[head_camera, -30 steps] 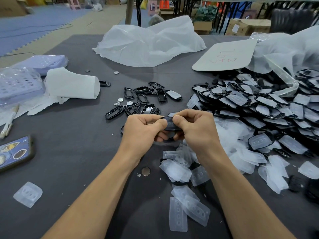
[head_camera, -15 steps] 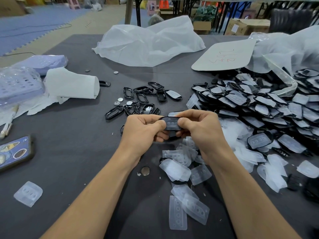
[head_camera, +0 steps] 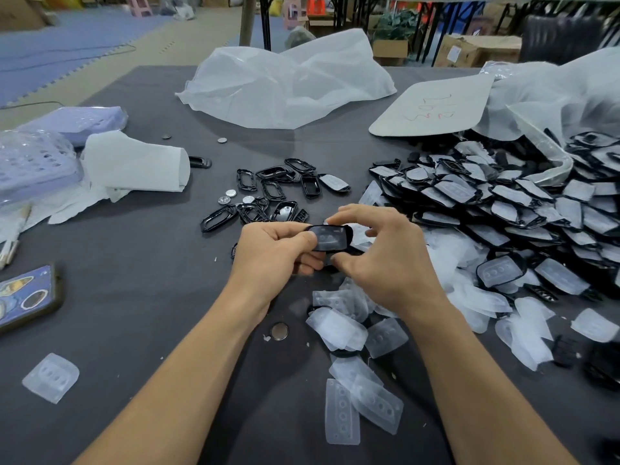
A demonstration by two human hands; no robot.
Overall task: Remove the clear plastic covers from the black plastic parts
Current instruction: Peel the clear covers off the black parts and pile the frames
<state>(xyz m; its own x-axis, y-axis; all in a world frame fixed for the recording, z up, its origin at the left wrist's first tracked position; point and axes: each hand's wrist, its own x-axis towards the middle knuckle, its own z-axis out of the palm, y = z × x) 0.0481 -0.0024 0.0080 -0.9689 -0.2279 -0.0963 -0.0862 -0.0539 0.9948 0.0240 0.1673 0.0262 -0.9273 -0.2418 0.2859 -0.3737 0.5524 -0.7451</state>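
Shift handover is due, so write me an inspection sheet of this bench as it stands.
Surface: dark grey table, small white scraps on it.
Job's things: held part, its cover on; covered parts heaped right; bare black frames centre; loose clear covers near.
Clutter: coins, button cell, phone, white bags, lavender basket.
Grippers: left hand grips the held part; right hand pinches its other end.
Cables: one cable on the floor, far left.
Surroundings: cardboard boxes, blue floor mats.

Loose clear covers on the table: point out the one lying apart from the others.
The clear cover at the near left, alone beside the phone; the other covers are heaped together at centre and right.
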